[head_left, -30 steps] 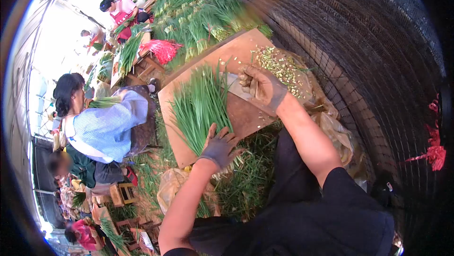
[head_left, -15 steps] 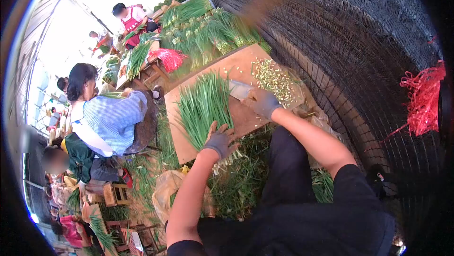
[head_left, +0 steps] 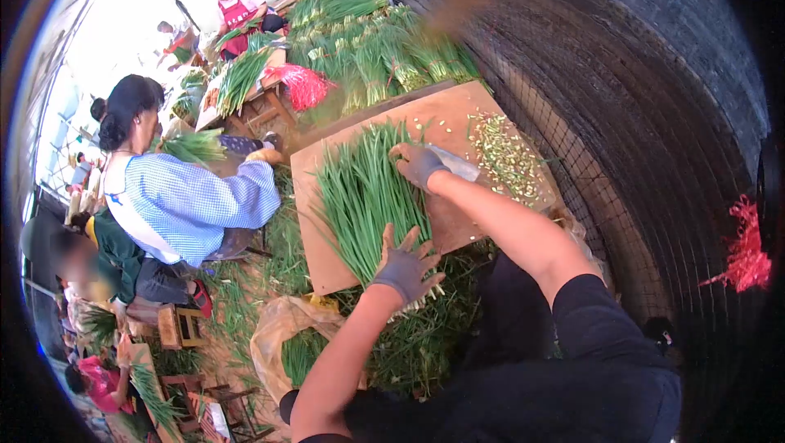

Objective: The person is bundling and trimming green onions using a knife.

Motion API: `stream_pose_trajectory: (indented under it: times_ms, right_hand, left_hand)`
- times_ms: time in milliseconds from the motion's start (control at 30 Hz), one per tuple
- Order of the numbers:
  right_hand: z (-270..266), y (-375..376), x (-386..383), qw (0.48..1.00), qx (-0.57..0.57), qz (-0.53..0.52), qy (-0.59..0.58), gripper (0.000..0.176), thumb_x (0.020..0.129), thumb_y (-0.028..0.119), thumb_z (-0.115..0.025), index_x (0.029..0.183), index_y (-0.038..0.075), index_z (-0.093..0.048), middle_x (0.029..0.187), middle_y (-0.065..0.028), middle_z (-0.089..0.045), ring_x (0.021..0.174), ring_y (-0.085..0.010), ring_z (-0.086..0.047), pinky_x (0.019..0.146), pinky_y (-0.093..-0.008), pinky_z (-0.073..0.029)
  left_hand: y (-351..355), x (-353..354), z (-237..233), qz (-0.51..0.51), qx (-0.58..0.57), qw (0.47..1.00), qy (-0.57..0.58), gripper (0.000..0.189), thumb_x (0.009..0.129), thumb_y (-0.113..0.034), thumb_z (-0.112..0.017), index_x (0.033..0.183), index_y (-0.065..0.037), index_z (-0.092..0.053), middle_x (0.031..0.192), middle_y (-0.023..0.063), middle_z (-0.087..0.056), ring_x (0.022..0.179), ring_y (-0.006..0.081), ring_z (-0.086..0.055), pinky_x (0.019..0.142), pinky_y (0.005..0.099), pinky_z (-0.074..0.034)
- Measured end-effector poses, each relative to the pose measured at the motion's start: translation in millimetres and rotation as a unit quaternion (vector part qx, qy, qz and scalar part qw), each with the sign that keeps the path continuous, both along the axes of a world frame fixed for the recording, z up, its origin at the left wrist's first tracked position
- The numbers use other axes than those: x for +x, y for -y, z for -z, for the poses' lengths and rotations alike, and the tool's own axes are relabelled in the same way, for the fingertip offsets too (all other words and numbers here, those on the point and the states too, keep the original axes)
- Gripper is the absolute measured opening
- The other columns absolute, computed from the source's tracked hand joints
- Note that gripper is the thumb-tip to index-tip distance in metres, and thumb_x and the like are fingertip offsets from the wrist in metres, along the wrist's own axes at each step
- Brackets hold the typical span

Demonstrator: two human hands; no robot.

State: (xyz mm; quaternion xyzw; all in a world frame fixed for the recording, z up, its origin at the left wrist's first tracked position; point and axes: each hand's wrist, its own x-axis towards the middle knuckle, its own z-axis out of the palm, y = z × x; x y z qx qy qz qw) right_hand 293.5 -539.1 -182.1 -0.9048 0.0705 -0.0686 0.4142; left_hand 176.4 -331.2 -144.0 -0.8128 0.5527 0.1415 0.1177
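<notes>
Board (head_left: 458, 120): chives (head_left: 364, 189) under left grip (head_left: 406, 267)

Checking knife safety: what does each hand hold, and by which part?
The right hand grips a knife by its handle end. The left hand lies spread on the greens, at their near end, gripping nothing.

Open over the bare far strip of the brown wooden counter (head_left: 446, 120) and down its left margin. Blocked mid-board by the spread of long green chives (head_left: 364, 189), the splayed grey-gloved left hand (head_left: 406, 267) on their near ends, and the grey-gloved right hand (head_left: 417, 163) gripping a steel knife blade (head_left: 455, 167). Hemmed right by pale chopped trimmings (head_left: 507, 157) and black mesh wall (head_left: 638, 99), left by a person in a blue checked shirt (head_left: 188, 206).
</notes>
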Motion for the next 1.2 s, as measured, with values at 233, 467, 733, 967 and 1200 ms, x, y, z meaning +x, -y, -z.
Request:
stream_pose_trajectory:
  times_ms: [233, 467, 733, 967, 1200]
  right_hand:
    - [-22.2, 7.6, 20.3, 0.983, -0.121, -0.063, -0.124, 0.043, 0.081, 0.028, -0.064, 0.12, 0.01, -0.065, 0.111, -0.0212, -0.067, 0.105, -0.0372, -0.064, 0.093, -0.0441, -0.049]
    - [-34.6, 2.9, 25.9, 0.967, -0.154, -0.072, -0.191, 0.058, 0.079, 0.032, -0.071, 0.13, 0.008, -0.056, 0.122, -0.0225, -0.063, 0.114, -0.0345, -0.06, 0.098, -0.039, -0.046]
    - [-7.3, 10.3, 33.2, 0.978, -0.143, -0.094, -0.118, 0.066, 0.077, 0.036, -0.069, 0.136, 0.011, -0.052, 0.124, -0.0216, -0.063, 0.115, -0.0358, -0.06, 0.1, -0.0411, -0.046]
    - [-28.0, -5.6, 30.8, 0.956, -0.208, -0.07, -0.197, 0.057, 0.079, 0.033, -0.064, 0.131, 0.01, -0.055, 0.117, -0.0215, -0.065, 0.11, -0.037, -0.063, 0.095, -0.0437, -0.049]
    - [-9.7, 6.5, 34.2, 0.969, -0.157, -0.072, -0.176, 0.051, 0.079, 0.032, -0.068, 0.123, 0.007, -0.059, 0.108, -0.0211, -0.068, 0.104, -0.0343, -0.065, 0.092, -0.043, -0.049]
  left_hand:
    - [-1.8, 8.0, 7.0, 0.014, 0.002, 1.0, -0.019, 0.056, 0.101, -0.053, -0.028, 0.147, -0.025, -0.042, 0.157, 0.0024, -0.032, 0.15, 0.0321, -0.012, 0.109, 0.0731, 0.005]
    - [-2.6, 12.7, -2.1, 0.004, 0.023, 0.998, -0.053, 0.056, 0.101, -0.052, -0.029, 0.147, -0.023, -0.042, 0.157, 0.0049, -0.031, 0.15, 0.0325, -0.011, 0.109, 0.0735, 0.005]
    - [-3.9, 13.8, -1.2, 0.01, 0.013, 0.999, -0.047, 0.055, 0.101, -0.052, -0.03, 0.146, -0.024, -0.044, 0.157, 0.0048, -0.032, 0.15, 0.0322, -0.011, 0.108, 0.0739, 0.007]
    - [-6.1, 14.2, 5.3, 0.01, -0.016, 0.999, -0.038, 0.054, 0.1, -0.053, -0.034, 0.142, -0.023, -0.049, 0.155, 0.0052, -0.036, 0.149, 0.0327, -0.015, 0.108, 0.0747, 0.006]
    - [-7.3, 14.2, 7.4, 0.009, -0.035, 0.999, -0.037, 0.053, 0.099, -0.052, -0.036, 0.141, -0.023, -0.05, 0.152, 0.0054, -0.04, 0.148, 0.0334, -0.017, 0.107, 0.0755, 0.006]
